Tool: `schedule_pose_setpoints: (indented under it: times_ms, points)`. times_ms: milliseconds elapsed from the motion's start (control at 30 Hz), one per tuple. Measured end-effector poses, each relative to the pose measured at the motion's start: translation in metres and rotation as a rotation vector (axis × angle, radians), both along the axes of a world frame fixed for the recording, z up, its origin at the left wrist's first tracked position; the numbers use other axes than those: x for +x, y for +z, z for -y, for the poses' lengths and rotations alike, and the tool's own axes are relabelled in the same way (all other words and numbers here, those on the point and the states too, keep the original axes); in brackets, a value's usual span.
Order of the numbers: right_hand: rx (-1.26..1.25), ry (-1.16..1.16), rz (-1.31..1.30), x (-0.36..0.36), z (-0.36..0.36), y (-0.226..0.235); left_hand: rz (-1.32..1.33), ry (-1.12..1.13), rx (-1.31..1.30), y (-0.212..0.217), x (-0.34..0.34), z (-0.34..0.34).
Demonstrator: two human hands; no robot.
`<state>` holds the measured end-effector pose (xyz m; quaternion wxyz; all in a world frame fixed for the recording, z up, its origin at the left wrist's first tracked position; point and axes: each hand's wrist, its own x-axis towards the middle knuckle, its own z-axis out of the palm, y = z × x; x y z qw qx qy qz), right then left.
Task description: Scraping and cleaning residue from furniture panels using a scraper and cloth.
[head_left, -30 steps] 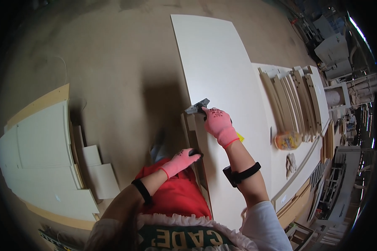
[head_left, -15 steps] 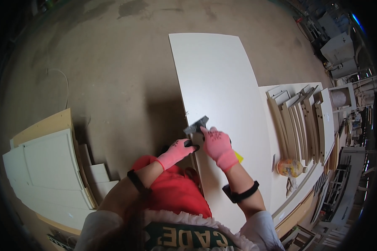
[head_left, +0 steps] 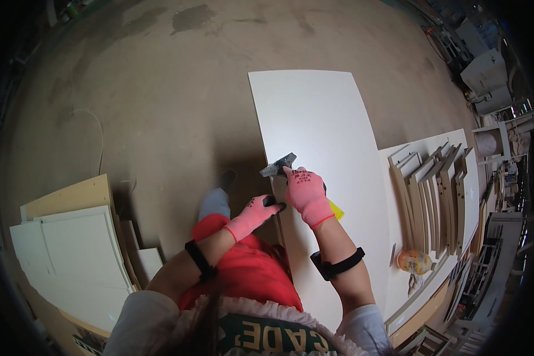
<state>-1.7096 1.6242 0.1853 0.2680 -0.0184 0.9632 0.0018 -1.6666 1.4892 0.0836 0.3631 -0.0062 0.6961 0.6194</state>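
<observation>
A long white panel point(head_left: 332, 130) lies in front of me and stretches away. My right hand point(head_left: 305, 193), in a pink glove with dark fingertips, is closed round a scraper-like hand tool point(head_left: 280, 165). Its wide grey head lies across the panel's left edge, and a yellow end point(head_left: 336, 210) shows beside my wrist. The tool's exact kind is not clear. My left hand point(head_left: 257, 213), gloved alike, is curled at the same left edge, nearer to me, with its dark fingertips on the rim. Its lower fingers are hidden.
At right, several narrow boards point(head_left: 433, 196) stand side by side on another white panel point(head_left: 474, 184), near a clear bottle with orange contents point(head_left: 414, 261). Stacked sheets point(head_left: 71, 255) are at left. My foot point(head_left: 228, 179) is on the concrete floor point(head_left: 172, 107) left of the panel.
The tool's head has slid slightly away from me along the panel's edge, with my right hand. My view has shifted, and my foot now shows left of the panel.
</observation>
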Motion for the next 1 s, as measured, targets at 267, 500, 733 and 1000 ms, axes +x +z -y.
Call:
schedule_pose_setpoints:
  times_ms: [267,500,733,1000]
  points:
    - [0.034,-0.031,0.076,-0.109,0.018,0.002,0.066,0.062,0.017,0.018,-0.114,0.016]
    - [0.003,-0.070,0.009,-0.194,0.031,0.000,0.189,-0.027,0.035,0.009,-0.189,0.024]
    - [-0.029,-0.177,-0.032,-0.249,0.046,-0.004,0.178,-0.234,-0.046,0.012,-0.213,0.028]
    - [-0.501,-0.546,-0.659,-0.313,0.031,0.026,0.291,-0.318,-0.051,0.013,-0.226,0.028]
